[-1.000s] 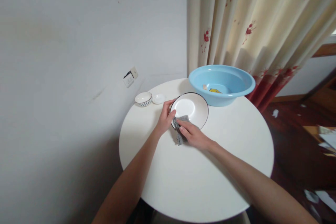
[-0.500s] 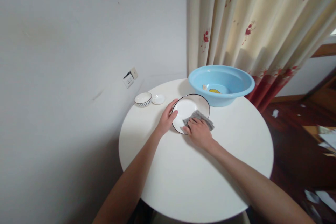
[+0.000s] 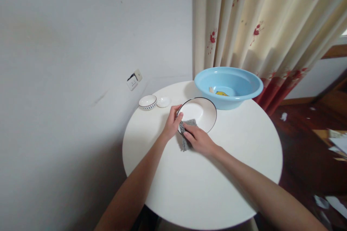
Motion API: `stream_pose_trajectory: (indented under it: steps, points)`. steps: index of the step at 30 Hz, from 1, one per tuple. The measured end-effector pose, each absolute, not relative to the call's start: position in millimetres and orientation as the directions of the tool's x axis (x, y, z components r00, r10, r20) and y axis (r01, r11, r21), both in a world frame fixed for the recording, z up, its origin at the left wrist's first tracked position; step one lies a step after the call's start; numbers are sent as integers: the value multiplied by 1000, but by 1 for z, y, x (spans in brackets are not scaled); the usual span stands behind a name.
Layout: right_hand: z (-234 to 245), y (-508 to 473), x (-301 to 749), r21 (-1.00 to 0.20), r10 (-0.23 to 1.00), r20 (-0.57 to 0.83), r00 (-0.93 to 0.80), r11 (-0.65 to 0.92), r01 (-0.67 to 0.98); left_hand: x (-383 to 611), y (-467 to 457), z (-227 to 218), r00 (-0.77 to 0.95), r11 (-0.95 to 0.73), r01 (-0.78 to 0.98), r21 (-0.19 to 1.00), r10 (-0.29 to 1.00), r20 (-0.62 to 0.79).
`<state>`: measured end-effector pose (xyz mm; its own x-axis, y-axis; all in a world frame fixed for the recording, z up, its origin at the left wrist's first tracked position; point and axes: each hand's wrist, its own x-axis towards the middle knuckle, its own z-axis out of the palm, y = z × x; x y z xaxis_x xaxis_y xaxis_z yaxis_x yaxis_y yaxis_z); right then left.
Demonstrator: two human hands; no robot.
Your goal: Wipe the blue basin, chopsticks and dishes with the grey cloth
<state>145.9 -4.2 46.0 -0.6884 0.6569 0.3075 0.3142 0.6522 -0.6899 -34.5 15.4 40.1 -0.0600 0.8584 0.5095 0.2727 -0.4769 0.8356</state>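
Holding bowl (image 3: 200,111) with left hand (image 3: 171,123); grasping cloth (image 3: 191,122) with right hand (image 3: 200,140), swept back from opposite side to just beside left grip, apparently mid-wipe.

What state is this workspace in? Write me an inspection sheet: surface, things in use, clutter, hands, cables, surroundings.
Surface: round white table, top smooth-looking.
Things in use: large round white dark-rimmed bowl; grey fabric cloth over its near-left edge.
Clutter: small round white bowl with dark marks beside small round white dish; oval light-blue basin, seemingly plastic, behind.
Hands: left hand grips the large bowl's left rim; right hand holds the cloth against the bowl.
Cables: nothing seen.
Surroundings: pale wall with white socket; cream fabric curtain with red flowers; dark reddish floor.
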Motion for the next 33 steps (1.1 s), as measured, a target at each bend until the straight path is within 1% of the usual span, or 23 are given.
stream_pose_trajectory:
  steps: [3,6,8,11,17,20,22,24,26,28,30,33]
  points:
    - [43,-4,147,-532,725,240,-646,655,537,-36,16,42,-54,-477,261,839,861,506]
    - [38,-2,149,-346,823,210,-527,567,747,-36,16,43,-51,-459,247,853,873,485]
    - [33,-2,150,-269,847,231,-480,529,805,-37,16,44,-61,-452,239,859,876,478]
    - [30,-2,149,-248,835,230,-499,547,800,-36,16,46,-64,-448,239,862,878,474]
    - [37,-1,148,-318,836,199,-512,549,773,-29,11,50,64,-409,238,881,912,406]
    - [42,-3,147,-385,837,170,-521,543,746,-24,9,49,54,-393,247,886,918,392]
    - [44,-4,147,-465,839,147,-524,527,712,-23,9,47,28,-386,262,885,919,392]
    - [45,-5,147,-598,816,136,-562,520,611,-24,8,46,9,-376,277,884,921,389]
    - [43,-4,147,-747,764,172,-622,512,423,-26,8,45,-4,-364,288,886,925,381]
    - [39,-3,146,-838,718,242,-652,493,233,-27,9,44,-25,-364,298,882,921,388]
    - [36,-2,145,-862,701,290,-651,487,140,-28,10,45,-45,-376,304,875,912,407]
    - [36,-2,145,-844,697,302,-651,512,157,-31,14,46,-51,-404,297,865,898,437]
